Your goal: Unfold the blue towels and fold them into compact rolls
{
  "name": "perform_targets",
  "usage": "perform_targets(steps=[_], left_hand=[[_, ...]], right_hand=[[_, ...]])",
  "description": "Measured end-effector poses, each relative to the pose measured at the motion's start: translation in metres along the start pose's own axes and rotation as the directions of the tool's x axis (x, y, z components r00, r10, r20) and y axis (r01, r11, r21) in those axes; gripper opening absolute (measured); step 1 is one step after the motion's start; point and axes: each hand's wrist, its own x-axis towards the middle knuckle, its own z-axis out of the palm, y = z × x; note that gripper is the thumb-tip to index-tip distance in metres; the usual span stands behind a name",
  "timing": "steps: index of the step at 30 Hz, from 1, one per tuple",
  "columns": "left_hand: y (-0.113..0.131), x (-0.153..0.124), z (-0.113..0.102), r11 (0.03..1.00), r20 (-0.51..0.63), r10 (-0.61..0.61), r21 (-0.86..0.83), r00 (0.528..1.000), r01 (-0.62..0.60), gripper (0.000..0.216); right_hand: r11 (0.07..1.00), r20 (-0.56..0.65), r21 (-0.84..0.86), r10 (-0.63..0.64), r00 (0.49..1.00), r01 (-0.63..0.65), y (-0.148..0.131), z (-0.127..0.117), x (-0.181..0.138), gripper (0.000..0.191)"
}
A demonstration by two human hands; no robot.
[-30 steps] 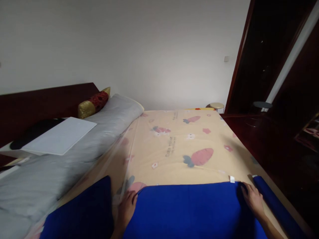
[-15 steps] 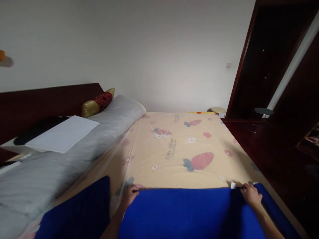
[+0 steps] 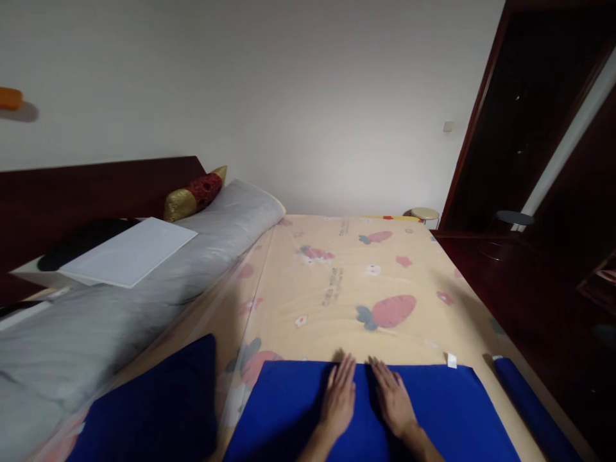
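Note:
A blue cloth (image 3: 433,410) lies spread flat on the bed, with a small white tag (image 3: 451,360) at its far edge. My left hand (image 3: 339,394) rests palm down on it, fingers stretched toward that edge. Beside it, my right hand (image 3: 393,396) lies flat on the same cloth, fingers extended and slightly apart. Neither hand grips anything. To the left is a second, darker blue cloth piece (image 3: 158,404). A long, narrow blue roll or folded strip (image 3: 534,407) lies to the right.
The bed's cream sheet (image 3: 327,333) has a carrot print. Along the headboard (image 3: 96,186) are a grey quilt or bolster (image 3: 231,218), a red-and-gold pillow (image 3: 197,192) and a white board-like box (image 3: 132,250). Two stools (image 3: 424,213) stand beyond the bed's far right side.
Both hands have let go of the cloth's far corners and moved inward to its middle, where they now lie flat. The cloth's far edge is now down on the sheet.

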Motion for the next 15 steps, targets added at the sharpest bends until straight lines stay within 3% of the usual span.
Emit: perform_targets(steps=[2, 5, 9, 12, 15], left_hand=[[0.028, -0.001, 0.016, 0.998, 0.081, 0.055, 0.016, 0.995, -0.057, 0.062], [0.027, -0.005, 0.019, 0.997, 0.123, 0.051, 0.051, 0.991, -0.058, 0.061], [-0.025, -0.016, 0.000, 0.994, 0.112, -0.005, 0.106, 0.994, -0.007, 0.056], [-0.073, -0.028, -0.015, 0.977, 0.106, -0.152, 0.165, 0.983, 0.133, 0.053], [-0.118, -0.043, -0.026, 0.923, 0.102, -0.332, 0.238, 0.938, 0.301, 0.055]], right_hand=[[0.999, 0.090, 0.034, -0.030, 0.995, 0.027, -0.022, 0.013, 0.004, 0.052], [0.999, 0.110, 0.014, -0.031, 0.993, 0.030, -0.014, 0.016, 0.001, 0.053], [0.998, 0.042, -0.056, 0.021, 0.999, -0.018, 0.043, -0.003, -0.018, 0.055], [0.996, 0.055, -0.091, -0.013, 0.998, 0.018, 0.092, -0.022, -0.038, 0.055], [0.989, 0.039, -0.148, 0.020, 0.999, -0.014, 0.136, -0.032, -0.061, 0.057]])
